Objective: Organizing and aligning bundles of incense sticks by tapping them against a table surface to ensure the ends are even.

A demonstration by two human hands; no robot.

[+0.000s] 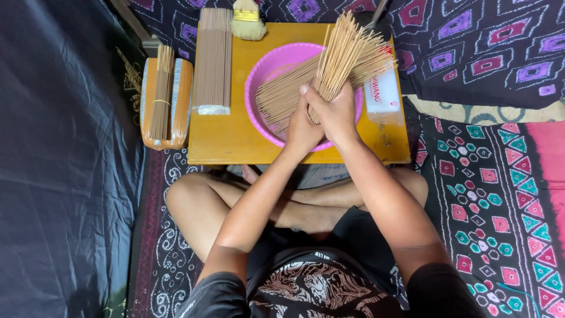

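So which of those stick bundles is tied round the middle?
The thin bundle of tan sticks lying on the orange block at far left; a band circles it. The flat stack beside it looks untied.

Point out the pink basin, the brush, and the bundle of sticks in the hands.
pink basin (268, 68), head view, bare left inner wall.
brush (248, 26), head view, its bristles.
bundle of sticks (341, 50), head view, fanned upper part.

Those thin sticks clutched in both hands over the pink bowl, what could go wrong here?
The fanned bundle of sticks could slip from the left hand and right hand, scattering past the pink bowl off the yellow board. Squeezing might also snap the thin sticks.
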